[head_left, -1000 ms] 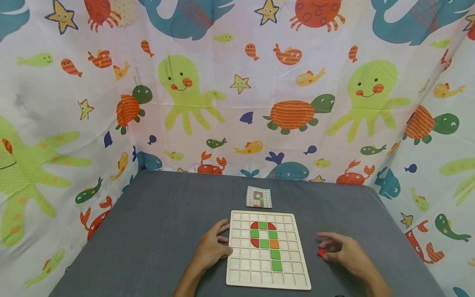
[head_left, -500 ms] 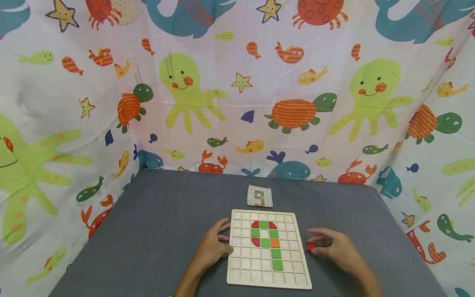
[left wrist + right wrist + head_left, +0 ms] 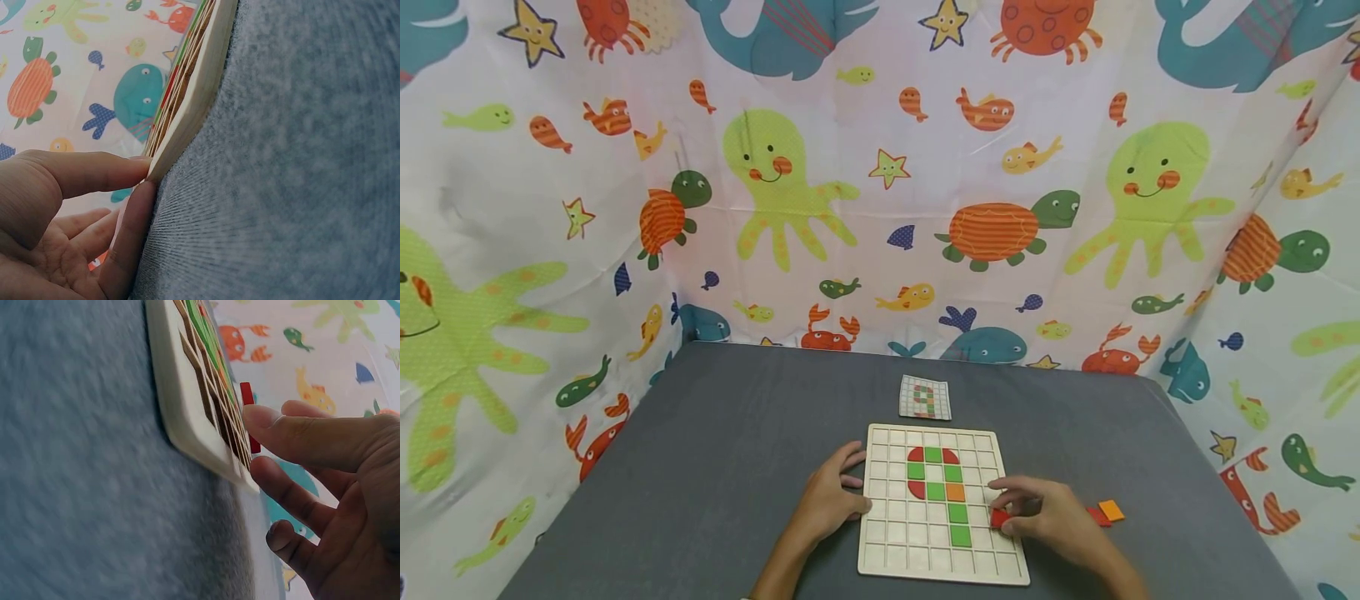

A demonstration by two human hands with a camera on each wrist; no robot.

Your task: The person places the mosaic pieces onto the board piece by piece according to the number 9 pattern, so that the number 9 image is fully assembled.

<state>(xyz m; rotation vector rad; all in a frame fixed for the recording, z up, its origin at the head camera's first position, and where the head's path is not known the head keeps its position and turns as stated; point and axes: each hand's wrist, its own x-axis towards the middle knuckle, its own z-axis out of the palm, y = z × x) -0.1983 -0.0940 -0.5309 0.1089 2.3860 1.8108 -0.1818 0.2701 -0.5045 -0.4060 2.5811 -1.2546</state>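
A pale wooden grid board (image 3: 906,556) lies on the table, with green, red and orange tiles set in it in the shape of a 9. My left hand (image 3: 825,496) holds its left edge; in the left wrist view the thumb and one finger (image 3: 128,234) pinch the rim. Between thumb and fingers, my right hand (image 3: 1048,517) grips a red tile (image 3: 999,518) above the board's right-hand squares. From the right wrist view, this tile (image 3: 247,400) stands edge-on just over the board (image 3: 187,434). The palm side hides part of it.
Behind the board lies a small pattern card (image 3: 925,397) showing a similar figure. Right of my right hand are a loose orange tile (image 3: 1112,510) and a red tile (image 3: 1099,517), partly covered by the hand. A sea-animal curtain (image 3: 865,217) encloses the grey table (image 3: 760,417).
My right hand has moved left with the red tile, from the table beside the board to over its right side. Loose tiles now show behind that hand. The left hand has stayed in place.
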